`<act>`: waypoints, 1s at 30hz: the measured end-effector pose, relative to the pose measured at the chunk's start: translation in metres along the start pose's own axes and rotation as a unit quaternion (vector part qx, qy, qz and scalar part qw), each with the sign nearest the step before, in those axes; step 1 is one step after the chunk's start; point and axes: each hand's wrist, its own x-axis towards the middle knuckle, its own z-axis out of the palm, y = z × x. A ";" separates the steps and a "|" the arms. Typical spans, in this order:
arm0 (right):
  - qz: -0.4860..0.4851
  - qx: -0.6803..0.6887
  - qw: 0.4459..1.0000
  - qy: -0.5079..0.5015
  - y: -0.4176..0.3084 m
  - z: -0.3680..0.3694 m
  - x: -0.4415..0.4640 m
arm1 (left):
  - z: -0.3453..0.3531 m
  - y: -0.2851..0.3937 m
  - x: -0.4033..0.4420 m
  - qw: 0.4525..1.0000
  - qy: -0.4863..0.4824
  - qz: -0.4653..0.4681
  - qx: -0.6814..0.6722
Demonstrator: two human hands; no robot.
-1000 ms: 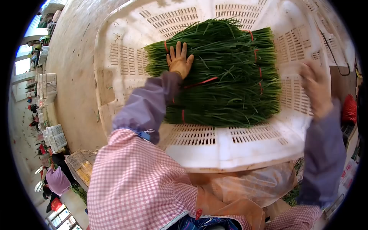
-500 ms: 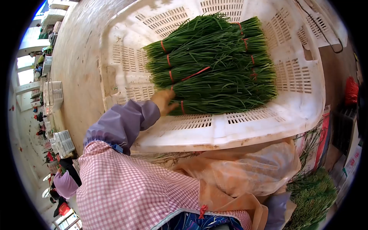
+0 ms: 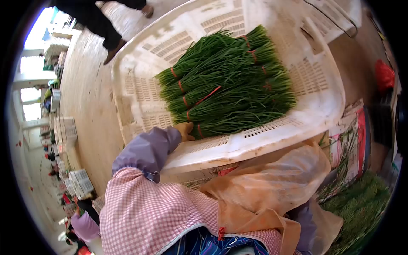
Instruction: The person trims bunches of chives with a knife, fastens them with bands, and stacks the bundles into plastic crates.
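Observation:
In the head view, my left hand [image 3: 185, 131], in a tan glove and purple sleeve, is closed at the pale cut end of the nearest bundle of garlic chives [image 3: 238, 123]. Its fingertips are partly hidden by the leaves. More chive bundles [image 3: 221, 63], tied with red bands, lie side by side in two overlapping rows inside a white plastic basket [image 3: 199, 163]. One loose red band [image 3: 208, 95] rests across the leaves. My right hand is out of sight; only its purple sleeve [image 3: 307, 227] shows beneath translucent orange plastic.
Loose greens [image 3: 361, 212] are heaped at the lower right, beside a printed sack [image 3: 348, 144]. A red bag [image 3: 384, 75] is at the far right. A person's dark-trousered legs [image 3: 100, 25] stand beyond the basket. Stacked white crates [image 3: 66, 131] and another person [image 3: 86, 227] are at left.
My left hand has drawn closer round the end of the nearest bundle. The basket appears shifted and turned in view as my head moves. A person's legs have come in at upper left.

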 end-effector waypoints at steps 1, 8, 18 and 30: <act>0.007 0.003 1.000 0.003 0.002 0.001 -0.002 | -0.005 0.004 0.000 0.999 -0.033 -0.024 0.011; 0.023 0.018 1.000 0.003 0.015 0.010 -0.010 | -0.052 0.087 0.015 0.923 0.345 0.037 0.165; 0.038 0.029 0.999 0.002 0.018 0.021 -0.011 | -0.054 0.241 0.136 0.849 0.414 0.278 -0.175; 0.074 0.051 0.996 0.016 0.050 0.022 -0.031 | -0.079 0.032 0.155 0.693 0.568 -0.151 -0.417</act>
